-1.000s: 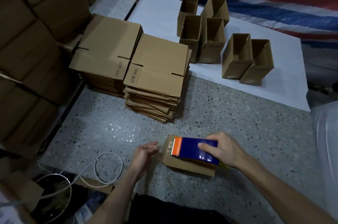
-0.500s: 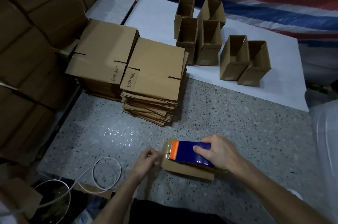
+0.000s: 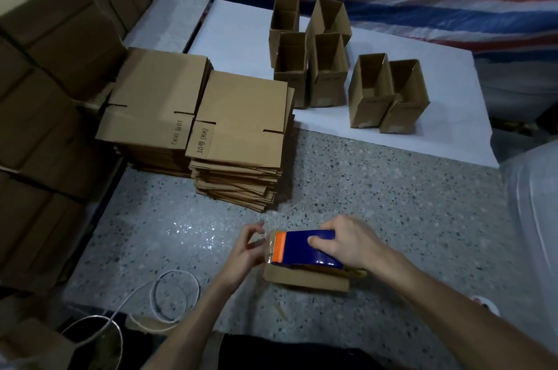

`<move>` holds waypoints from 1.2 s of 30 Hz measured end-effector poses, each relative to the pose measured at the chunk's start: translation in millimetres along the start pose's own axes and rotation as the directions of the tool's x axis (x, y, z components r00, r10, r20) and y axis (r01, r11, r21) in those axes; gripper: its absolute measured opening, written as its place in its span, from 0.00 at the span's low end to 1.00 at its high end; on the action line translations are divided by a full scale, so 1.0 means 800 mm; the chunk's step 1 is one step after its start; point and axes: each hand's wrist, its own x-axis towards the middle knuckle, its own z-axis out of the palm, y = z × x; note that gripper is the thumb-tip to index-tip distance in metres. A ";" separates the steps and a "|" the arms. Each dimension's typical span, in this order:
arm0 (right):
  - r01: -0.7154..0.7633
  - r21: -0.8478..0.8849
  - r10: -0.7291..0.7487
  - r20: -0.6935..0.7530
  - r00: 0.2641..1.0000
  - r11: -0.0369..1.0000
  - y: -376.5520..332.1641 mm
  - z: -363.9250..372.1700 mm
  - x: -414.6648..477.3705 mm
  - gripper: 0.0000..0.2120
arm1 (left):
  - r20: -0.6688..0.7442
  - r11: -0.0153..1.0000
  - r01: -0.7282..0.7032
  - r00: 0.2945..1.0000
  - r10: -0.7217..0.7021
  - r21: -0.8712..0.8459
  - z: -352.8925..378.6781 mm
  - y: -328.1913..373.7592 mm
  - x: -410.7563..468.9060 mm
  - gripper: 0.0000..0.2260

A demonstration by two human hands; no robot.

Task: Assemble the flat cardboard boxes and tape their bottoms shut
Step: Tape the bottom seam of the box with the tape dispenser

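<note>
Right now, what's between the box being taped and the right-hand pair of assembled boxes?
Head view: only bare speckled surface, then white sheet, between box and assembled pair.
</note>
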 end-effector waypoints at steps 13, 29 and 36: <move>-0.003 0.084 -0.006 0.108 0.994 0.996 0.009 -0.005 0.013 0.19 | 0.402 0.967 0.017 0.908 -0.121 0.253 -0.024 0.013 0.016 0.39; -0.056 0.081 0.050 0.082 0.995 0.995 0.213 -0.077 -0.091 0.27 | 0.264 0.983 -0.014 0.964 -0.034 0.181 -0.014 0.003 0.010 0.36; -0.120 0.058 0.115 0.093 0.989 0.991 0.269 -0.079 -0.114 0.28 | 0.245 0.986 0.005 0.968 -0.046 0.168 -0.008 0.009 0.007 0.34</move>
